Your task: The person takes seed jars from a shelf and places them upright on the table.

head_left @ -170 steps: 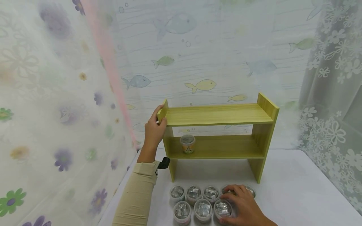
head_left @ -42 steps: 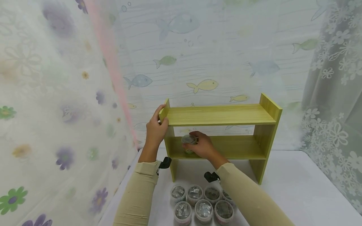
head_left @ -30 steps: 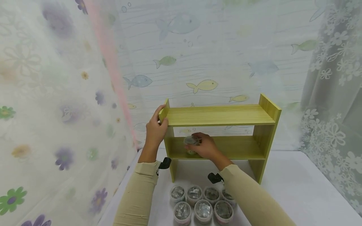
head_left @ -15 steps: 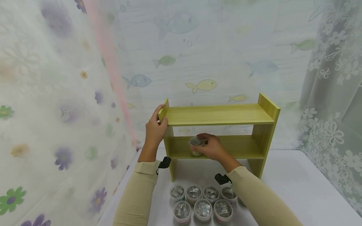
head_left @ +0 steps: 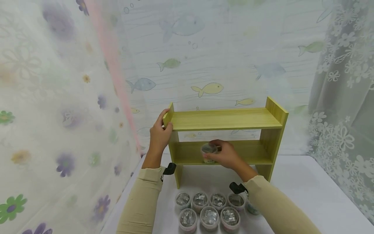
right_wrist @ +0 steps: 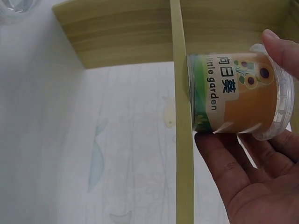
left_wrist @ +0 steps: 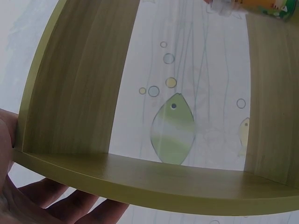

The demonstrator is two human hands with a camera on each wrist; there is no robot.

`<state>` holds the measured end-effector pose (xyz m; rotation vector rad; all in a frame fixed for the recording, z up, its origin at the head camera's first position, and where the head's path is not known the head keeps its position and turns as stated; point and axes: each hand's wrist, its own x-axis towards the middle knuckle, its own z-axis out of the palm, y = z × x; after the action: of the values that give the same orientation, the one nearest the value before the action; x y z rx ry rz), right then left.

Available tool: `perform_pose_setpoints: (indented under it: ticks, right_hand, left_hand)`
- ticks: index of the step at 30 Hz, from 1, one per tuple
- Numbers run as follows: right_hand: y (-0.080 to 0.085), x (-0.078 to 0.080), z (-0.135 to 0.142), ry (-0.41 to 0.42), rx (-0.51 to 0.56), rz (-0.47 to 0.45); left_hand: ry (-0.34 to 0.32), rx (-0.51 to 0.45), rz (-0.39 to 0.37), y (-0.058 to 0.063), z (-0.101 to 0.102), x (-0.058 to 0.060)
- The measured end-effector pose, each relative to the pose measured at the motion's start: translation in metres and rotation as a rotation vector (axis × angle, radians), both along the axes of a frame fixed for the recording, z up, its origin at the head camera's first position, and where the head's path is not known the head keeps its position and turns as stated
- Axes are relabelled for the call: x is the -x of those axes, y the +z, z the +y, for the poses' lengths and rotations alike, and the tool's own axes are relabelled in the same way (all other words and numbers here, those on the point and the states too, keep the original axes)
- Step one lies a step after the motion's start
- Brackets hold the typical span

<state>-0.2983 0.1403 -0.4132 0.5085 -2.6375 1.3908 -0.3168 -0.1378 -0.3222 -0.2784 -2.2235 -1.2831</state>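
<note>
My right hand [head_left: 226, 155] grips a small clear-lidded plastic cup [head_left: 208, 158] at the front of the middle board of a yellow-green wooden shelf [head_left: 225, 120]. In the right wrist view the cup [right_wrist: 233, 93] has an orange and green label with sunflowers and "little garden". Its base is at the board's front edge [right_wrist: 184, 140], the thumb on one side, fingers on the other. Up at the top left corner, my left hand [head_left: 160, 133] holds the shelf's side panel. The left wrist view catches the fingers [left_wrist: 70, 203] behind that panel.
Several similar lidded cups [head_left: 209, 217] stand in two rows on the white table [head_left: 304, 195] before the shelf. My right sleeve [head_left: 277, 204] partly covers one cup [head_left: 252, 208]. Patterned curtains [head_left: 233, 48] hang behind and at the sides.
Earlier my right hand was among the cups on the table; now it grips the shelf cup. That cup has slid right along the middle board. My left hand has kept its hold.
</note>
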Motion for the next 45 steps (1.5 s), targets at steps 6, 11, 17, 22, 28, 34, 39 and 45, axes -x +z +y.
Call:
perform_pose_setpoints:
  ticks: [6, 11, 17, 22, 28, 34, 39, 45]
  right_hand:
    - [-0.001, -0.006, 0.009, 0.003, 0.013, 0.001]
    - [-0.002, -0.009, 0.015, 0.002, 0.025, 0.014]
    - [-0.002, -0.011, 0.021, 0.016, 0.034, 0.031]
    - [-0.002, -0.014, 0.027, 0.022, 0.008, 0.063]
    - [0.0, -0.02, 0.034, 0.016, -0.011, 0.093]
    - [0.001, -0.029, 0.044, 0.006, -0.024, 0.071]
    - [0.001, -0.038, 0.051, 0.023, -0.026, 0.09]
    - [0.0, -0.051, 0.06, 0.029, -0.032, 0.146]
  left_hand:
    - [0.004, 0.002, -0.006, -0.001, 0.0, 0.001]
    - [0.011, 0.002, -0.004, 0.0, 0.0, 0.001]
    - [0.004, -0.002, -0.003, -0.001, 0.0, 0.001]
    - [0.0, 0.0, 0.004, -0.001, 0.0, 0.001]
    - [0.001, 0.003, 0.007, -0.001, 0.0, 0.0]
    - [0.015, -0.002, -0.001, -0.001, 0.001, -0.004]
    - [0.026, 0.001, -0.007, -0.001, 0.003, -0.011]
    - [0.029, -0.002, -0.002, -0.001, 0.005, -0.018]
